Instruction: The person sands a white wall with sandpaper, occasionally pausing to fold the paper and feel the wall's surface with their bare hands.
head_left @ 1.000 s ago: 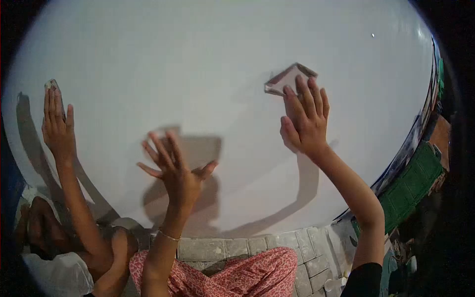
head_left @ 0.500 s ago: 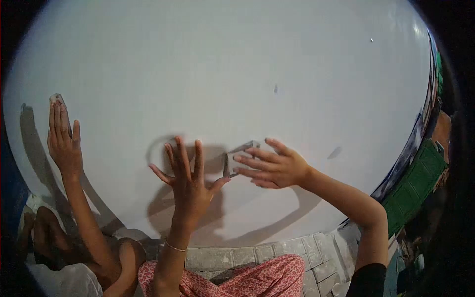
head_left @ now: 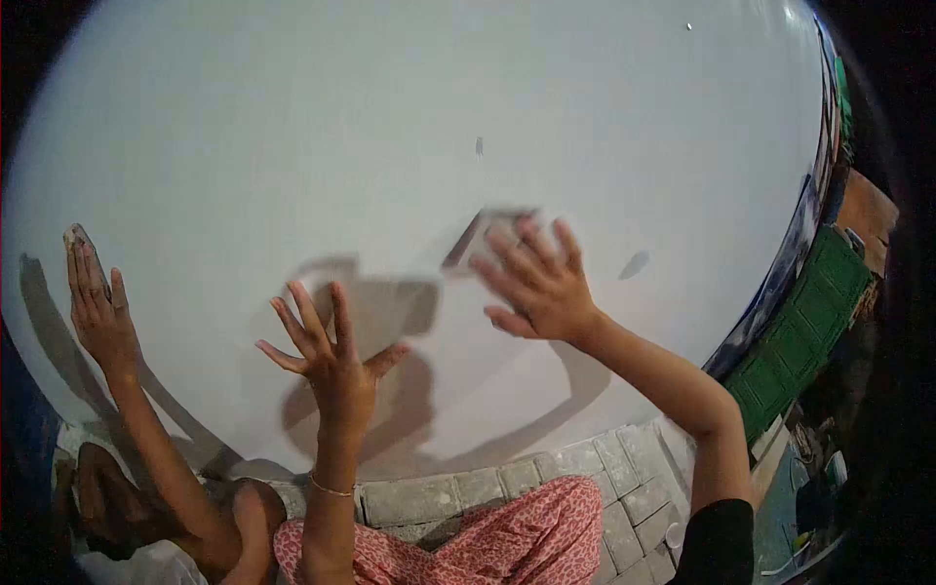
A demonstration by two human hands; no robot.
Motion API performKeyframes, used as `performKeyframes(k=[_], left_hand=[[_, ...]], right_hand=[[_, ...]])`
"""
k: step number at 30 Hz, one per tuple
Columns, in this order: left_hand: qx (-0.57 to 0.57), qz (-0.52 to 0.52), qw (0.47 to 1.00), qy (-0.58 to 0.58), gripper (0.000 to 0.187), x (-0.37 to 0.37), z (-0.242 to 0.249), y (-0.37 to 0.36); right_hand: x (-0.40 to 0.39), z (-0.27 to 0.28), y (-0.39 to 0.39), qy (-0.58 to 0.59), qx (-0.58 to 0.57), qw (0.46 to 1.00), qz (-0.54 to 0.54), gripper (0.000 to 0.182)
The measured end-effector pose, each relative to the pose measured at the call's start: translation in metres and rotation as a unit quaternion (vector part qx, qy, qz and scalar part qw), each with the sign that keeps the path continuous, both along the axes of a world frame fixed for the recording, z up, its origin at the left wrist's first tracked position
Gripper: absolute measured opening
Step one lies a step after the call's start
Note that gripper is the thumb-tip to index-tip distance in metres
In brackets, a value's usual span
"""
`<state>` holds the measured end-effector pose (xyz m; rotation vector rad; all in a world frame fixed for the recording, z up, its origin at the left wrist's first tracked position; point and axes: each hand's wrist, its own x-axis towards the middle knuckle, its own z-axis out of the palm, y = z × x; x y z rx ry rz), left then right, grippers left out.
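Observation:
My left hand (head_left: pixel 339 375) has its fingers spread over the lower middle of a large pale surface (head_left: pixel 292 117) and holds nothing. A thin bracelet (head_left: pixel 330 487) circles that wrist. To its upper right, my right hand (head_left: pixel 546 283) lies with fingers stretched out and blurred, over a flat piece with dark edges (head_left: pixel 462 243). The hand covers much of this piece, and what it is cannot be made out. Shadows of my hands fall on the pale surface.
At the left, another person's hand (head_left: pixel 102 317) rests on the surface, its fingertips over a small block (head_left: pixel 74 232). Pink patterned cloth (head_left: pixel 526 531) and paving blocks (head_left: pixel 409 499) lie below. A green panel (head_left: pixel 804 327) stands beyond the right edge.
The view has shifted, so marks on the surface appear further left and higher. My right hand and the dark-edged piece have moved right and up along the surface. My left hand stays spread.

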<state>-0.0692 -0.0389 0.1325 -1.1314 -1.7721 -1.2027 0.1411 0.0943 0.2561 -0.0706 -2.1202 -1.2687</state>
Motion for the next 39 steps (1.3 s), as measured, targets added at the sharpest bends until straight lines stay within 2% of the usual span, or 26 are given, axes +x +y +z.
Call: performKeyframes(k=[1,3,5,7,10,11,13,15,17,19,21,22,23,25,26,27,29,31,33,39], left_hand=[[0.005,0.006,1.000,0.004,0.100,0.000,-0.001,0.001],[0.006,0.009,1.000,0.007,0.100,-0.001,-0.003,0.001],[-0.008,0.008,1.000,-0.003,0.102,0.001,-0.001,-0.001],[-0.006,0.000,1.000,-0.001,0.103,0.001,-0.004,-0.001],[-0.002,-0.003,1.000,0.012,0.106,0.001,-0.001,-0.001],[-0.007,-0.003,1.000,0.011,0.108,0.000,-0.001,-0.002],[-0.009,-0.009,1.000,0.013,0.109,0.000,0.000,-0.004],[-0.016,-0.017,1.000,0.010,0.110,0.003,0.000,-0.005],[-0.025,0.014,0.999,0.029,0.118,0.002,0.001,-0.005],[-0.028,0.020,0.999,0.032,0.118,0.002,0.000,-0.004],[-0.026,0.026,0.999,0.040,0.117,0.004,0.000,-0.002],[-0.019,0.032,0.998,0.046,0.114,0.003,-0.002,-0.001],[-0.009,0.042,0.998,0.054,0.111,0.002,0.000,0.003],[-0.020,0.061,0.996,0.058,0.112,0.001,0.003,0.010],[-0.037,0.077,0.995,0.052,0.113,0.001,0.001,0.009],[-0.042,0.087,0.994,0.055,0.113,0.001,-0.001,0.008],[-0.047,0.087,0.994,0.039,0.112,0.006,0.004,0.007],[-0.064,0.102,0.993,0.022,0.116,0.013,0.005,0.006],[-0.045,0.022,0.999,0.007,0.120,0.022,0.002,0.008],[-0.085,-0.094,0.991,0.031,0.117,0.035,-0.021,0.003]], right_hand=[[0.012,0.000,0.008,0.000,-0.003,1.000,-0.001,0.057],[0.029,0.011,0.020,-0.097,0.062,0.993,-0.015,0.054],[0.040,0.028,0.027,0.124,-0.048,0.991,-0.006,0.055],[0.037,0.032,0.027,0.350,-0.105,0.929,0.065,0.055],[0.031,-0.008,0.015,0.292,-0.114,0.949,0.025,0.051],[0.042,-0.021,0.021,0.113,-0.070,0.991,-0.019,0.051],[0.056,-0.012,0.033,-0.035,0.045,0.998,0.040,0.048],[0.069,-0.001,0.039,0.124,-0.049,0.991,0.008,0.049],[0.068,0.003,0.037,0.317,-0.132,0.939,0.016,0.056],[0.057,-0.012,0.036,0.379,-0.157,0.912,0.005,0.056],[0.052,-0.035,0.032,0.320,-0.144,0.936,0.011,0.056],[0.057,-0.043,0.033,0.232,-0.124,0.965,-0.012,0.058],[0.065,-0.042,0.039,0.241,-0.120,0.963,-0.010,0.058],[0.069,-0.036,0.040,0.149,-0.050,0.987,-0.037,0.059],[0.066,-0.040,0.040,0.223,-0.110,0.968,-0.034,0.060],[0.058,-0.046,0.039,0.225,-0.117,0.967,-0.025,0.060],[0.033,-0.056,0.028,0.423,-0.199,0.884,-0.023,0.064],[0.008,-0.072,0.009,0.365,-0.208,0.907,-0.020,0.065],[-0.009,-0.087,-0.002,0.236,-0.141,0.961,-0.031,0.061],[-0.023,-0.096,-0.016,0.186,-0.147,0.971,-0.005,0.056]])
